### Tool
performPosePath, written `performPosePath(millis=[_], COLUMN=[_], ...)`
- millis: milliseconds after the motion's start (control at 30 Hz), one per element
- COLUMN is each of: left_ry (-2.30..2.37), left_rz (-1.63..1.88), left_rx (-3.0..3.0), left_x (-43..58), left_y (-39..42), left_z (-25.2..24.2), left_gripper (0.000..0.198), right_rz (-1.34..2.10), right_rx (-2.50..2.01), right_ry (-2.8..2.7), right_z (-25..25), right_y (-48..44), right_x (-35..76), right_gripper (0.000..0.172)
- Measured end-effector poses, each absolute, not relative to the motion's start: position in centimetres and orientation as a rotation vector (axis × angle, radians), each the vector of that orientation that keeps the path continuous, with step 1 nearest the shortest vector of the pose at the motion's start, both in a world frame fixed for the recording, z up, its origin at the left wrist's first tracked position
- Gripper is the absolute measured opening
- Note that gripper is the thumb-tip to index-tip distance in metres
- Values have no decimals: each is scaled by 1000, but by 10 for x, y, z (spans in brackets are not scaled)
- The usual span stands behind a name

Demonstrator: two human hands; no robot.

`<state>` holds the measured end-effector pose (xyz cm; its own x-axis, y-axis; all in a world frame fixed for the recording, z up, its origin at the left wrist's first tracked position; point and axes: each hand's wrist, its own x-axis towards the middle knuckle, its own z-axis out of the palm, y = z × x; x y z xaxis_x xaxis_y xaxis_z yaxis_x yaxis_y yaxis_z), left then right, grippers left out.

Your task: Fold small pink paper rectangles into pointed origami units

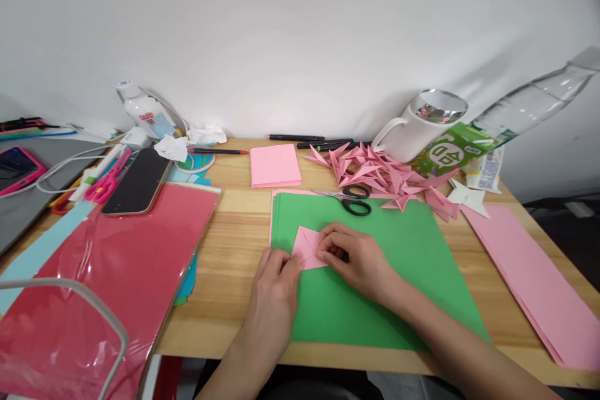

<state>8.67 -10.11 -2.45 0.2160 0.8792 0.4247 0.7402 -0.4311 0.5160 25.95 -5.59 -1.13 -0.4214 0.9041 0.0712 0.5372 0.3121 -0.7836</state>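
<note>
A small square of pink paper (308, 246) with diagonal creases lies on a green paper stack (375, 300). My left hand (277, 284) pinches its lower left corner between thumb and forefinger. On the right edge, my right hand (354, 257) grips the same paper with curled fingers and thumb. Black-handled scissors (352, 200) rest at the far edge of the green stack. Behind it sits a pile of pink square paper (275, 165). Many folded pink paper pieces (365, 169) are heaped at the back right.
A white mug (410, 131), a green packet (450, 149) and a clear plastic bottle (529, 106) stand or lean at the back right. Pink paper strips (534, 281) lie at right. Leftward are a phone (138, 182), pink scissors (109, 178) and a red paper pack (126, 262).
</note>
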Motion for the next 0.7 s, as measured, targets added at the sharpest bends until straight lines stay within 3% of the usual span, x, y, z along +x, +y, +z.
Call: performPosePath(millis=[567,700], left_ry=[1630,1641], left_rz=[835,807], left_rx=[2366,2398], left_x=[89,87], left_y=[-102,-99], left_z=[-25,-25], left_gripper=[22,24], right_rz=[807,654], right_rx=[-1247,-1137], right_ry=[-2169,-2315], right_z=[-12,-15], right_y=[-58,-60], right_x=[257,260], right_gripper=[10,29])
